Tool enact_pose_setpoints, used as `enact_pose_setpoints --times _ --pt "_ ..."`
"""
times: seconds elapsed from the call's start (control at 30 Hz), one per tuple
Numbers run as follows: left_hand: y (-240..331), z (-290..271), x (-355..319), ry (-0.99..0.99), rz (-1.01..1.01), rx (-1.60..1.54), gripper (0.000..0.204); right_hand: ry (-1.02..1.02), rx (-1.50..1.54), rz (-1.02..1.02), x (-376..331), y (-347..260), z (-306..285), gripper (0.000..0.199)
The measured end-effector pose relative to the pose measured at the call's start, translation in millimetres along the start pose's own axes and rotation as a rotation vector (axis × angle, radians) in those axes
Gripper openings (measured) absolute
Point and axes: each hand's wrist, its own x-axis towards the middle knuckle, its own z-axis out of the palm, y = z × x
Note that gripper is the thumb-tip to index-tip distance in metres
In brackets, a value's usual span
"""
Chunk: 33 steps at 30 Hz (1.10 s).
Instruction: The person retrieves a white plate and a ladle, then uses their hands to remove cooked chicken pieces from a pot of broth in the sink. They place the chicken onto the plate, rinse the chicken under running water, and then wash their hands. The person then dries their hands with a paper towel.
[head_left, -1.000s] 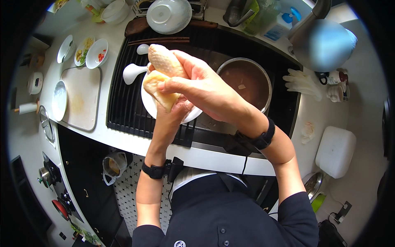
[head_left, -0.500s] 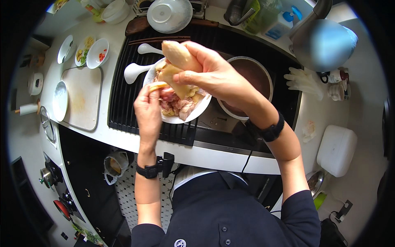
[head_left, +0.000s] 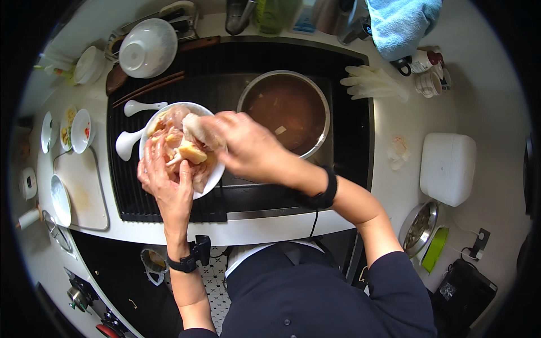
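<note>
So the right hand (head_left: pixel 243 145) is curled tight around one end of a pale chicken piece (head_left: pixel 198 130), which sits right over the white bowl (head_left: pixel 212 185) of raw meat pieces (head_left: pixel 171 118). The left hand (head_left: pixel 167 188) is way looser: fingers stretched out and thumb well apart, just resting on the meat at the bowl's near-left side (can't see it gripping anything, tbh). Bowl's on a black slatted rack (head_left: pixel 132 197), two white spoons (head_left: pixel 128 145) beside it, and a metal pot (head_left: pixel 326 125) of brownish liquid stands off to the right.
</note>
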Motion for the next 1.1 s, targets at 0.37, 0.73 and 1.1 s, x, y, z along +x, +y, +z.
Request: enact_pose_setpoints --times 0.37,0.73,1.1 --pt "39 6 0 0.137 0.083 -0.248 0.033 -0.473 -0.060 0.754 -93 267 -26 0.061" --pt "48 25 -2 0.147 0.043 -0.507 0.032 -0.746 0.212 0.740 -88 235 25 0.053" --pt "68 33 -12 0.029 0.172 -0.438 0.031 -0.371 1.145 1.004 -52 147 -48 0.042"
